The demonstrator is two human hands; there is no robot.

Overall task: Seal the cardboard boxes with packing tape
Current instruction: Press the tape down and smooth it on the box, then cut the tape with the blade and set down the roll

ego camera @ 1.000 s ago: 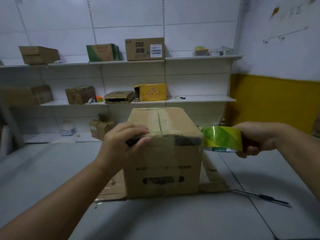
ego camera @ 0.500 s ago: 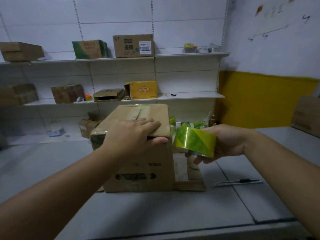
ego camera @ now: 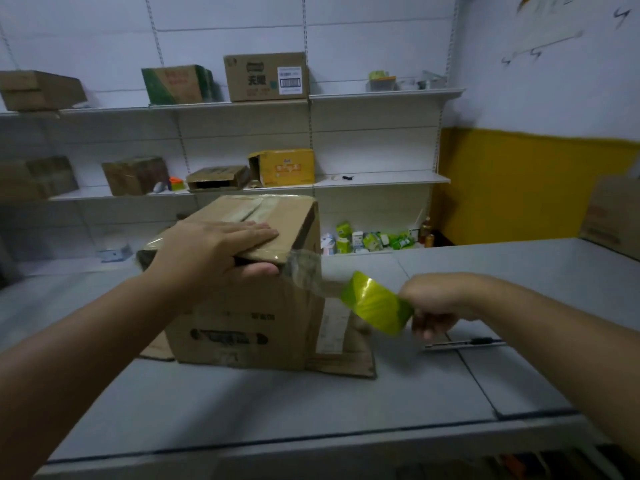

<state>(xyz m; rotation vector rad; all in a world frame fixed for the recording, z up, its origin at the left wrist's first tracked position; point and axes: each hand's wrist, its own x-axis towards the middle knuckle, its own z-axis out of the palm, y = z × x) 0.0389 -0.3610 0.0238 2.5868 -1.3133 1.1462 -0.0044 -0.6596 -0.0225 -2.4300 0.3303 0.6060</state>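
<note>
Your brown cardboard box [ego camera: 249, 306] stands upright on the grey surface [ego camera: 277, 403], on flattened pieces of cardboard [ego camera: 346, 362] that stick out beside its base under your right hand and, less so, under your left forearm. Between the box and the near edge of the surface, below both your forearms, the grey top lies bare; more bare room runs beyond your right hand to another brown carton [ego camera: 613, 216] at the far right edge. A thin dark pen-like tool [ego camera: 464, 342] lies on the surface just below your right hand. Your left hand [ego camera: 221, 251] lies flat on the box's top near corner, fingers stretched across the flap and thumb hooked under the top edge on the near face, pinning the flap; it is clamped on the box. Your right hand [ego camera: 436, 303] sits lower, beside the box's right face and apart from it, closed around the green and yellow roll of packing tape [ego camera: 375, 303], wrist bent downward. A clear strip of tape [ego camera: 308, 271] stretches from the roll up to the box's top right corner, just beside your left thumb. Both forearms reach forward, well apart. Beyond your hands, white wall shelves [ego camera: 381, 180] carry more cartons.
</note>
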